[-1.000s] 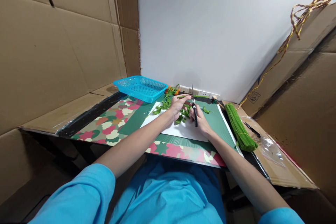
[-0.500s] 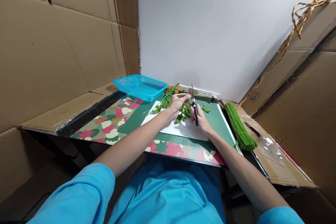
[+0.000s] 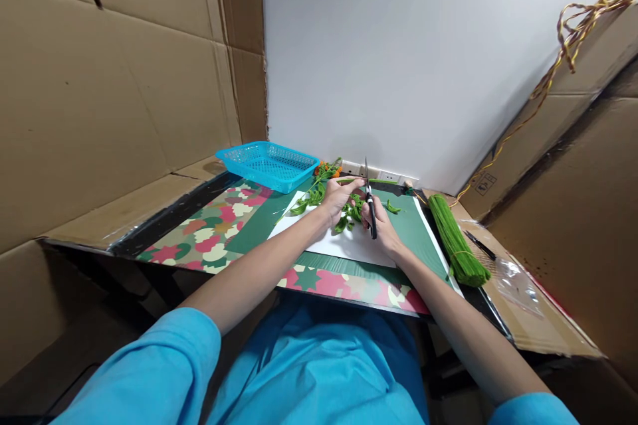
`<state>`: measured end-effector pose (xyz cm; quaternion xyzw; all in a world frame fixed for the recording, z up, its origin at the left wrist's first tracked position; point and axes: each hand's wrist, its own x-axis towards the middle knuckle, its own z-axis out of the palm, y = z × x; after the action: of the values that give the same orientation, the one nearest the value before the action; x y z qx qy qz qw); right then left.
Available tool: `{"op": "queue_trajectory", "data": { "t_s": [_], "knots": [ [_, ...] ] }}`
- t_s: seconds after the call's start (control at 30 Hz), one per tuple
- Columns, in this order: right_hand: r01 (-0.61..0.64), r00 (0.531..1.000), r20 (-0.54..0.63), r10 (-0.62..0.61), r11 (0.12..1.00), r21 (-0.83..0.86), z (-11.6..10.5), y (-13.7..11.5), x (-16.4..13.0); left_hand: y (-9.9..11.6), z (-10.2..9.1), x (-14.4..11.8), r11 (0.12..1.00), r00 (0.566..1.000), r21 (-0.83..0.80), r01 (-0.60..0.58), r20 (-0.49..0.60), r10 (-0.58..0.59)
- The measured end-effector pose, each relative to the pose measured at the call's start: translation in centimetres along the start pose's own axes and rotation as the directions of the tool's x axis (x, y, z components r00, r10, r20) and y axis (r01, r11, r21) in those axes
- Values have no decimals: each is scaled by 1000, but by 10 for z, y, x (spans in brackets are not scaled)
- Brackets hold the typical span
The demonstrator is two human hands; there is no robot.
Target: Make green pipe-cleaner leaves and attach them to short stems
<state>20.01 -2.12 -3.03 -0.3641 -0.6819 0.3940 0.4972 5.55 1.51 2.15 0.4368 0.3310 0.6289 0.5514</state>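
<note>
My right hand (image 3: 381, 224) grips black-handled scissors (image 3: 369, 202) with the blades pointing up and away. My left hand (image 3: 339, 196) pinches a thin green stem (image 3: 371, 181) that runs across to the scissor blades. Between and under the hands lies a small pile of green leaf-shaped pieces (image 3: 350, 214) on a white sheet (image 3: 343, 247). The sheet rests on a green mat (image 3: 409, 229).
A blue plastic basket (image 3: 268, 165) stands at the back left. Green stems with orange flowers (image 3: 323, 176) lie behind my left hand. A tied bundle of green stems (image 3: 454, 241) lies to the right. Patterned paper (image 3: 214, 229) covers the table; cardboard walls rise on both sides.
None of note: both hands hold their places around the stem and scissors, with only a slight shift of the view.
</note>
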Motion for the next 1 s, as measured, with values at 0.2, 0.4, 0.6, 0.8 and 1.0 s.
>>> {"op": "queue_trajectory", "data": {
  "t_s": [0.2,0.4,0.6,0.8,1.0],
  "knots": [
    [10,1000,2,-10,1000,-1,-1,0,0,2,0,-1,1000,1000,-17,4,1,-4],
    [10,1000,-4,-10,1000,3,-1,0,1,4,1,-2,1000,1000,-26,12,15,-12],
    [13,1000,-3,-13,1000,-10,-1,0,1,0,-1,0,1000,1000,-18,5,18,-5],
    [3,1000,1,-3,1000,6,-4,4,0,-5,-6,6,1000,998,12,-21,55,21],
    [-7,1000,9,7,999,36,-3,6,-2,0,-4,4,999,998,48,-8,64,5]
  ]
}}
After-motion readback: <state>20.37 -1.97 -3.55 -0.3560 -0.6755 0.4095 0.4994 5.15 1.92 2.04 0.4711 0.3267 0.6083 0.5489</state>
